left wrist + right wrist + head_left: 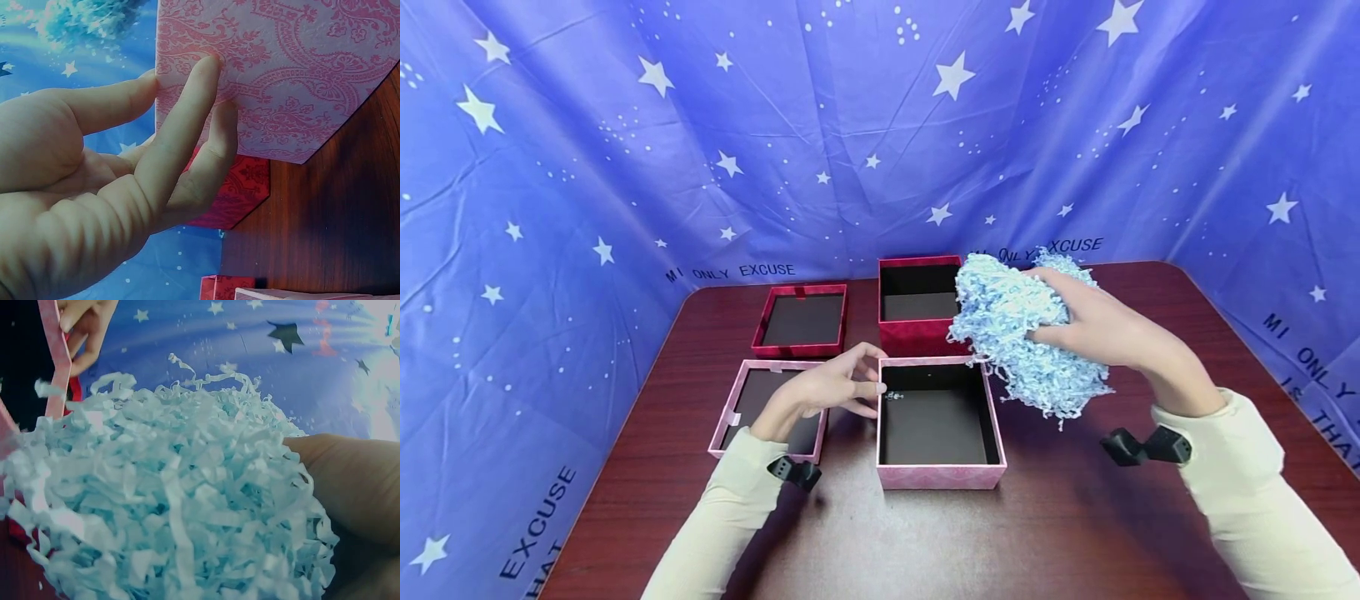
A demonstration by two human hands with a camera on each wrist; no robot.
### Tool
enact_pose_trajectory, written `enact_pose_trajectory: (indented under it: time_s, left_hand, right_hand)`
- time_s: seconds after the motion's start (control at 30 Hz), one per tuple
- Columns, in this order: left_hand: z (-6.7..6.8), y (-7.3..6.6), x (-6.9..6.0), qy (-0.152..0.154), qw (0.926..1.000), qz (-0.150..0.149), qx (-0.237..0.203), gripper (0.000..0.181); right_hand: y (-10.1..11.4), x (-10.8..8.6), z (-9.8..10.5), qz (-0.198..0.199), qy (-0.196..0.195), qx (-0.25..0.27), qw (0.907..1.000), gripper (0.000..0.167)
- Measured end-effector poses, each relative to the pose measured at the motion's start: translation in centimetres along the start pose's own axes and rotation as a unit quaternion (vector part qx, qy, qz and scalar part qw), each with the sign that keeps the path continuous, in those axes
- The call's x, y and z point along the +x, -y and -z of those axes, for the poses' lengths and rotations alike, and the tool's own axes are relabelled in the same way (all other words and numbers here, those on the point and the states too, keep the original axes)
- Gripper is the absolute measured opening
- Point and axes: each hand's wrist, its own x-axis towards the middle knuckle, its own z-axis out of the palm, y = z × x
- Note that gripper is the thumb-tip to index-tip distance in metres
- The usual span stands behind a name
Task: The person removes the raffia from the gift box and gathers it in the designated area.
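Note:
A big clump of light blue shredded paper [1007,308] is gripped by my right hand [1105,325], held up beside the right rim of the pink patterned box [940,477]. In the right wrist view the crinkled strips fill most of the picture and hide the fingers. The pink box stands without a lid, its dark inside showing a few blue shreds [893,396] near the left wall. My left hand [827,387] touches that box's left side; in the left wrist view its fairly straight fingers [181,131] rest against the patterned wall.
A pink lid [718,433] lies inside up to the left, partly under my left forearm. Behind it lies a red lid [797,347]. An uncovered red box [913,337] stands behind the pink box. Starry blue cloth [850,125] surrounds the dark wooden table [647,467].

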Motion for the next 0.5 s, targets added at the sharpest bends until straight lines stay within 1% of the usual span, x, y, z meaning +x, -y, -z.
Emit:
enact_pose_trajectory:
  time_s: [0.17, 0.5]
  left_hand:
    - [0.0, 0.0, 0.0, -0.001, 1.0, -0.001, 0.003, 0.045]
    - [-0.1, -0.1, -0.1, -0.004, 1.0, 0.001, 0.004, 0.045]
  right_hand:
    - [-1.8, -0.8, 0.5, -0.03, -0.007, -0.015, 0.9994, 0.077]
    - [-6.0, -2.5, 0.0, -0.051, 0.001, -0.022, 0.9985, 0.083]
